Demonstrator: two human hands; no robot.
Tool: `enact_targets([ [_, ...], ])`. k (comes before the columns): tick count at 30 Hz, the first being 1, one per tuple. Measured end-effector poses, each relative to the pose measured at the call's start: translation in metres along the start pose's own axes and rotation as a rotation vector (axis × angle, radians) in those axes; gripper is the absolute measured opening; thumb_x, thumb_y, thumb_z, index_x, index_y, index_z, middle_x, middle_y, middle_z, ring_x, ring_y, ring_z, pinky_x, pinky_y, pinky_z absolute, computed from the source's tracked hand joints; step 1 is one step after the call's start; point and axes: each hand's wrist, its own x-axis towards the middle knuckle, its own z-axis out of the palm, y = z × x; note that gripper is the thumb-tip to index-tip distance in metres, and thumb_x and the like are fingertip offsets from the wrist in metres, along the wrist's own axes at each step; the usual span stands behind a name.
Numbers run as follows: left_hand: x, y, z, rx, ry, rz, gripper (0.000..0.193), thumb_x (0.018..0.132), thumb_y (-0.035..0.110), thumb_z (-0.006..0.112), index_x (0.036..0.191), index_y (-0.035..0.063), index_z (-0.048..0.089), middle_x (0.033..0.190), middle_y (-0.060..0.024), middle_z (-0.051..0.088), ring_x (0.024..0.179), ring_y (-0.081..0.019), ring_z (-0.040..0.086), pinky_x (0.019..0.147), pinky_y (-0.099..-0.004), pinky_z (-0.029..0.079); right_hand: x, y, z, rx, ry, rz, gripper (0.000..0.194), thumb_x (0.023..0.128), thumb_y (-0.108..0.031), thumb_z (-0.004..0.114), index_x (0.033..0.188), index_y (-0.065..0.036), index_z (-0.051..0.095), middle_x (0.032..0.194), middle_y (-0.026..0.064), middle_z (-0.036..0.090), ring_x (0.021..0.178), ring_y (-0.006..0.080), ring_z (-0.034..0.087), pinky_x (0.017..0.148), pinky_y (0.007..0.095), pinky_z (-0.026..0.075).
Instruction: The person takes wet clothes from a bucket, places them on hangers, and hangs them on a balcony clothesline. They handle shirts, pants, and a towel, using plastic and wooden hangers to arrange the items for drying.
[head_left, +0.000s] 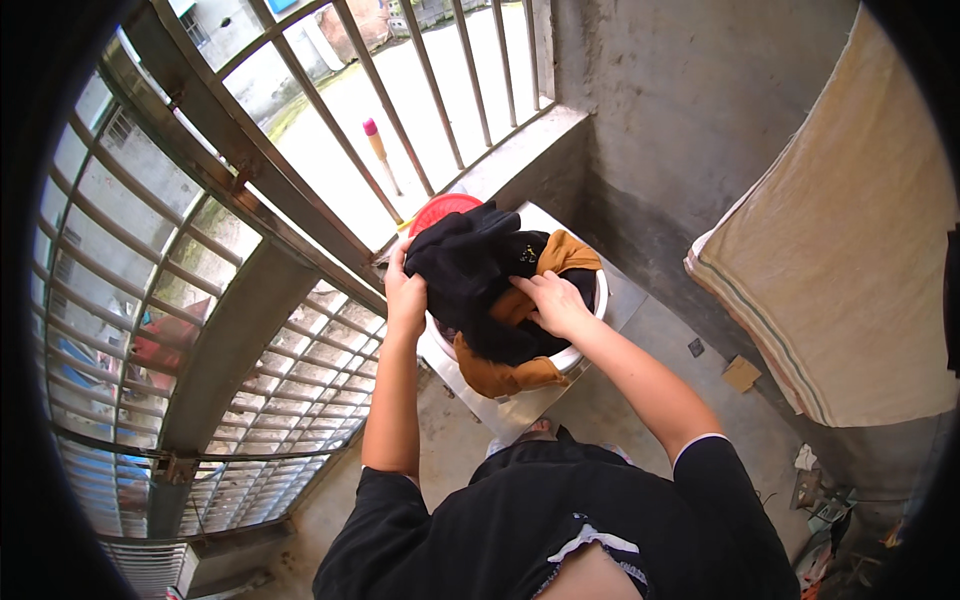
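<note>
A black garment (465, 255) with a small light print is heaped over a white basin (600, 300). Mustard-brown cloth (487, 371) hangs over the near rim, and more of this colour shows at the far right side. At the garment's left edge, my left hand (407, 296) grips the black fabric, thumb on top. My right hand (555, 304) lies over the right part of the heap, its fingers holding the black fabric beside a brown patch. Some of its fingertips are hidden in the folds. Behind the garment, a red plastic basket or basin (450, 206) is partly covered.
The basin rests on a pale slab or stand (514, 409) beside a barred window (427, 82). A brush with a pink tip (370, 129) is near the bars. Barred metalwork (232, 360) borders the left. A beige towel (832, 247) hangs right; cardboard (742, 373) lies on the floor.
</note>
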Motion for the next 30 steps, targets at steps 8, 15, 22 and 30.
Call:
enact_targets([
  [8, -0.004, -0.014, -0.024, 0.734, -0.116, 0.239, 0.058, 0.071, -0.007, 0.061, 0.126, 0.0124, 0.057, 0.116, -0.0159, 0.062, 0.113, -0.0356, 0.059, 0.096, -0.0392, 0.046, 0.006, -0.005, -0.112, 0.366, 0.069, 0.074, 0.023, 0.069, -0.016, 0.073, 0.087, -0.005, 0.065, 0.094, 0.0079, 0.059, 0.101, 0.0251, 0.051, 0.088, 0.0357, 0.044],
  [15, -0.023, 0.003, 0.009, 1.376, -0.783, 0.029, 0.094, 0.059, 0.026, 0.087, 0.143, 0.025, 0.046, 0.142, -0.0188, 0.043, 0.133, -0.0378, 0.041, 0.105, -0.0515, 0.04, -0.019, -0.054, -0.251, 1.423, 0.496, 0.315, 0.011, 0.089, -0.011, 0.054, 0.096, -0.003, 0.053, 0.091, 0.0035, 0.06, 0.081, 0.0086, 0.058, 0.074, 0.0255, 0.051],
  [22, -0.053, 0.058, 0.126, 0.434, -1.216, 0.443, 0.118, 0.065, 0.039, 0.09, 0.154, 0.0059, 0.018, 0.156, -0.0245, 0.019, 0.146, -0.0352, 0.019, 0.118, -0.0434, 0.021, -0.041, -0.083, -0.295, 1.401, 0.78, 0.232, 0.011, 0.094, -0.01, 0.051, 0.102, -0.003, 0.052, 0.099, 0.0047, 0.06, 0.087, 0.0103, 0.059, 0.081, 0.0274, 0.051],
  [30, -0.061, 0.044, 0.201, -0.328, -1.203, -0.116, 0.027, 0.091, 0.008, 0.065, 0.117, 0.0017, 0.059, 0.113, -0.0055, 0.065, 0.102, -0.0153, 0.062, 0.091, -0.0295, 0.049, -0.122, -0.037, -0.349, 0.892, 1.326, 0.284, 0.014, 0.093, -0.017, 0.057, 0.099, -0.004, 0.057, 0.092, 0.0033, 0.061, 0.082, 0.0117, 0.058, 0.077, 0.0262, 0.048],
])
